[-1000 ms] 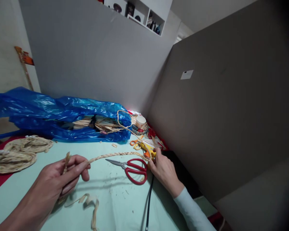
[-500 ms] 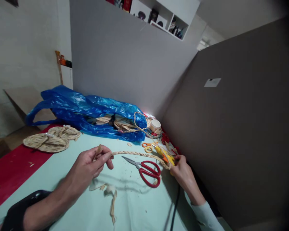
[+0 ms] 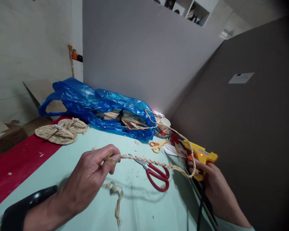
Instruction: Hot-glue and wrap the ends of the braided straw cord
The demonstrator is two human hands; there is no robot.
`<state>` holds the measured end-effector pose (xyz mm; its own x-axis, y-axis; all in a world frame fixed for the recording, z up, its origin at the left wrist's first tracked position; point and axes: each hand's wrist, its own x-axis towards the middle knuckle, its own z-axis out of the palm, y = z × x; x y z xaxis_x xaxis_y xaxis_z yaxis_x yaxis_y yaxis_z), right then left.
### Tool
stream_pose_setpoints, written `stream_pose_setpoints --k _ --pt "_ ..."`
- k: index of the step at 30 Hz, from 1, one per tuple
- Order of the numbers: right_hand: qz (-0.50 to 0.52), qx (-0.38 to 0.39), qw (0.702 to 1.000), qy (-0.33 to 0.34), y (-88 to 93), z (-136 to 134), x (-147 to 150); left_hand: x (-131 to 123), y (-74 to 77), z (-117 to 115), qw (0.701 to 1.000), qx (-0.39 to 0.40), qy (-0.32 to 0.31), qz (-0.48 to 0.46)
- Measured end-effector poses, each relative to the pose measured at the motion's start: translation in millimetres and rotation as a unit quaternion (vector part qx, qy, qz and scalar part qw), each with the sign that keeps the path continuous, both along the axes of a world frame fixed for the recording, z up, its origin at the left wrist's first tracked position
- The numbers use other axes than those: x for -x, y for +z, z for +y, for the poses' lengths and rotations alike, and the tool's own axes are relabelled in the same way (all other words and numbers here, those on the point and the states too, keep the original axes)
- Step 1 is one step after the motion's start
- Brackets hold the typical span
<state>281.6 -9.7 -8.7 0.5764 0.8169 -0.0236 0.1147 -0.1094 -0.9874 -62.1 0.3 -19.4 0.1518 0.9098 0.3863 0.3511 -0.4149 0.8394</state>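
My left hand [image 3: 98, 176] is closed on one end of a braided straw cord [image 3: 154, 161]. From there the cord runs right across the table, bends up in a loop and trails back toward the blue bag. My right hand [image 3: 215, 183] grips a yellow glue gun [image 3: 201, 154] by its handle, raised above the table's right edge, with a small light glowing on its body. The cord's bend passes just in front of the gun. Beneath the cord lie red-handled scissors [image 3: 157, 178], their blade tips partly covered. A curled straw scrap [image 3: 119, 202] rests near the left hand.
A blue plastic bag [image 3: 103, 102] with dry straw inside lies along the back. Woven straw slippers [image 3: 56, 134] sit at the left on red cloth. Small orange scissors [image 3: 156, 147] and a white cup [image 3: 165, 122] are toward the back right, close to the grey partition [image 3: 231, 128].
My right hand has picked up the glue gun from the table and lifted it to the right. My left hand still holds the cord. The whole view has shifted a little.
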Motion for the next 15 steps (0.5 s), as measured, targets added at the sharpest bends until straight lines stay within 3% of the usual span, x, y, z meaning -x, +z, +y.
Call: stream_pose_setpoints --k 6,10,11,13,15 --pt "-0.118 -0.033 0.99 -0.063 6.8 12.4 -15.5 1.7 3.0 3.0 1.0 0.01 0.017 0.002" --pt "-0.195 -0.066 0.977 -0.045 20.3 -1.3 -0.9 1.8 4.8 9.5 0.996 0.068 0.031 -0.039" --pt "-0.198 -0.083 0.977 -0.013 21.9 -5.8 6.6 2.0 4.5 11.3 0.995 0.08 0.03 -0.048" --pt "-0.175 -0.103 0.972 0.119 21.7 -14.0 23.2 2.6 3.2 14.6 0.993 0.097 0.025 -0.059" --pt "-0.21 -0.103 0.941 0.244 18.5 -19.2 39.9 3.5 1.0 17.2 0.991 0.112 0.02 -0.07"
